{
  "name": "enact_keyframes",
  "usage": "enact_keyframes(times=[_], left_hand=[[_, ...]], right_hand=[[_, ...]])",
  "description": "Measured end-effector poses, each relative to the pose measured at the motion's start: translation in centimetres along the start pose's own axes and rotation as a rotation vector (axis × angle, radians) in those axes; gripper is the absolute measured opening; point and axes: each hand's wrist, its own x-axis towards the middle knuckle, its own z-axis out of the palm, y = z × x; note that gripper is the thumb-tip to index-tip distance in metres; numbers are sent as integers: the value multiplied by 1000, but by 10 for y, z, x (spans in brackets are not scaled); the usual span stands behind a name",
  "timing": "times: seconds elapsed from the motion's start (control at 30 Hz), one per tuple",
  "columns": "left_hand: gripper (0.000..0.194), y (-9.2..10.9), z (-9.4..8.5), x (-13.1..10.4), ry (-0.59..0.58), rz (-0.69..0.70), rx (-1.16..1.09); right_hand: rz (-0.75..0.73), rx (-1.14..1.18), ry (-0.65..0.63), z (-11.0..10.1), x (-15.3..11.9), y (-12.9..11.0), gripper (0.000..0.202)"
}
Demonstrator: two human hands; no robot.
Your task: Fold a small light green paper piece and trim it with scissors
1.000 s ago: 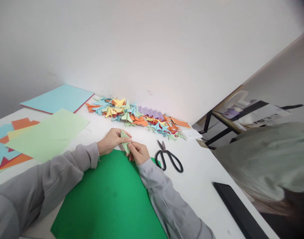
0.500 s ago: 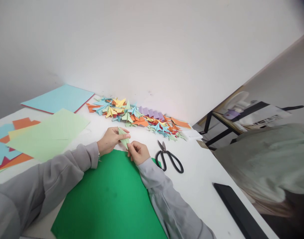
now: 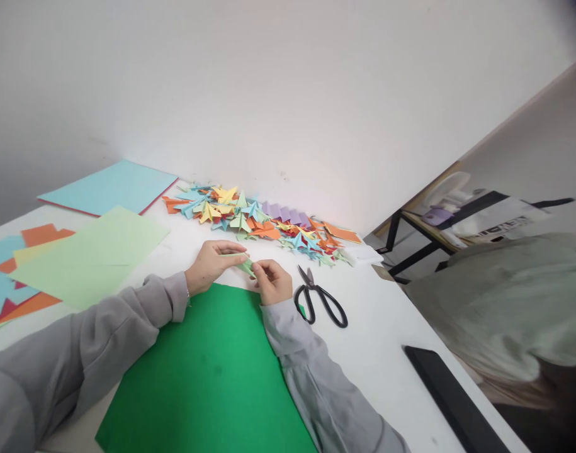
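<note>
Fingers of left hand (image 3: 208,267) and right hand (image 3: 272,280) pinch folded green paper (image 3: 245,265). Scissors (image 3: 311,288) lie open near the right hand.

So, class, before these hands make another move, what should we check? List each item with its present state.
1. Left hand holds the small pale-green folded paper: ok.
2. Right hand has a grip on its other end: ok.
3. Paper's creases crisp: cannot tell, fingers partly cover it.
4. Black-handled metal scissors out of both hands: ok.
5. Scissors closed: not ok, blade tips apart.
6. Large dark-green sheet clear of sleeves: not ok, they overlap it.
</note>
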Motion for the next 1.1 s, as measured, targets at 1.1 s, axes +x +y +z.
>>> enact_keyframes(times=[1.1], left_hand=[[22,1,2,-2,-55,-39,-56]], right_hand=[[-51,218,68,3,9,8,15]])
